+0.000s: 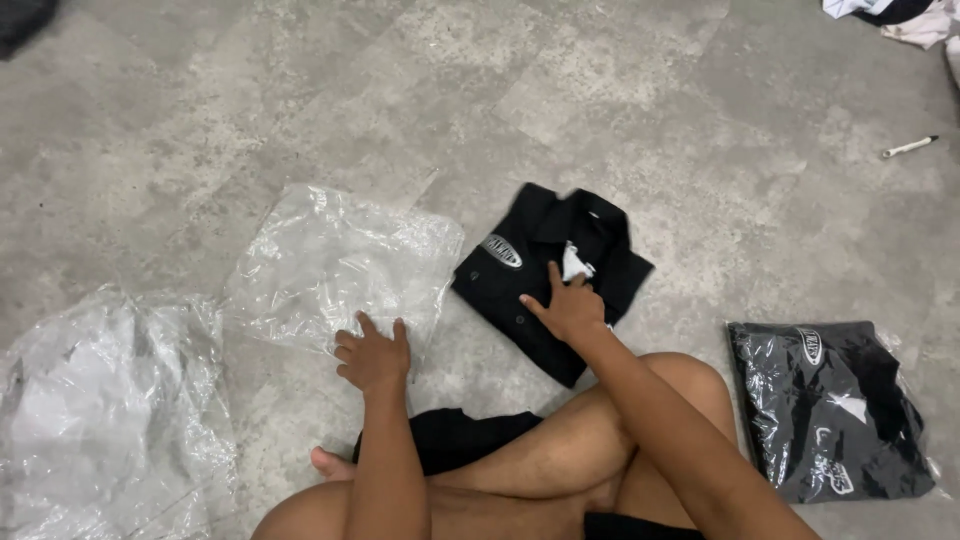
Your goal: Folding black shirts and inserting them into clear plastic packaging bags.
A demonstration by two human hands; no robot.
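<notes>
A folded black shirt [520, 275] with a small oval badge and a white tag at the collar lies on the grey floor in front of my crossed legs. My right hand [568, 306] rests flat on its near right part, fingers spread. My left hand [373, 356] presses on the near edge of an empty clear plastic bag [335, 260] lying flat to the left of the shirt; its fingers are curled against the plastic.
A second black shirt sealed in a clear bag [832, 408] lies at the right. A heap of crumpled clear plastic [105, 410] sits at the left. A white pen [908, 147] and some cloth [915, 18] lie far right.
</notes>
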